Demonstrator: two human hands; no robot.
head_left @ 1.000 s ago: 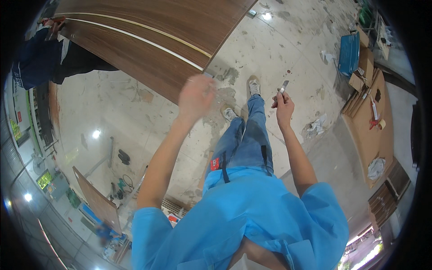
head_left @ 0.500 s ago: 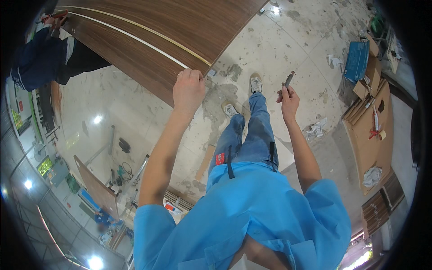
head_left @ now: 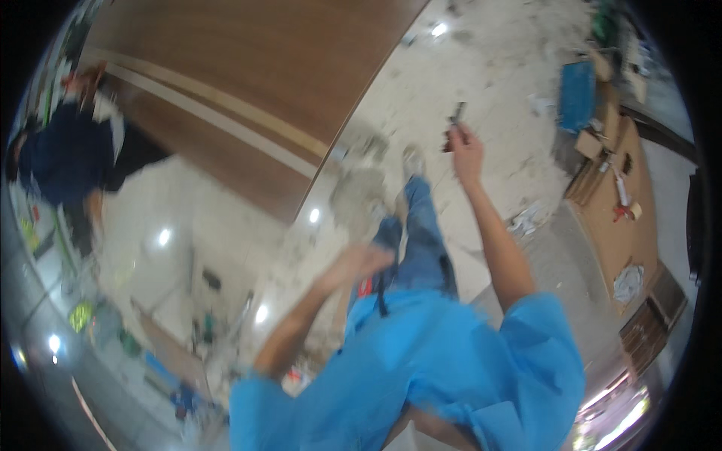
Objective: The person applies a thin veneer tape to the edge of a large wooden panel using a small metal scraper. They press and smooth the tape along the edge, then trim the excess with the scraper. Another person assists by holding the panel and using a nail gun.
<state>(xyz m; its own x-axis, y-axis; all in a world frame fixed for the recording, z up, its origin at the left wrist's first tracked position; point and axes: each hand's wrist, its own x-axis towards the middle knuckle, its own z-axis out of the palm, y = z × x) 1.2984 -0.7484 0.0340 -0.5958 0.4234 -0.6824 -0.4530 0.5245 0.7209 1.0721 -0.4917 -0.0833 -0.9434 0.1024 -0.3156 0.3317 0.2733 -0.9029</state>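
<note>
My left hand point(head_left: 359, 263), smeared by motion, hovers in front of my jeans near the waist, apart from the panel. Its fingers cannot be made out. My right hand point(head_left: 465, 150) is raised over the floor on the right, closed around a small dark hand tool point(head_left: 458, 113) whose slim end sticks up past the fingers; its exact kind is unclear. At the upper left lies a large brown wood-grain panel point(head_left: 301, 45). A white strip point(head_left: 214, 116) and a tan strip point(head_left: 218, 94) run along it to its near right edge.
A person in dark clothing point(head_left: 68, 154) bends at the panel's far left end. On the right are a blue box point(head_left: 577, 96), cardboard sheets point(head_left: 602, 218) and crumpled plastic point(head_left: 524, 219). Stained tile floor point(head_left: 511, 83) surrounds my feet. More equipment, blurred, stands at lower left.
My left hand has left the end of the white strip at the panel's edge and swung down toward my waist. My right hand has shifted slightly left, still holding the tool. The view has turned.
</note>
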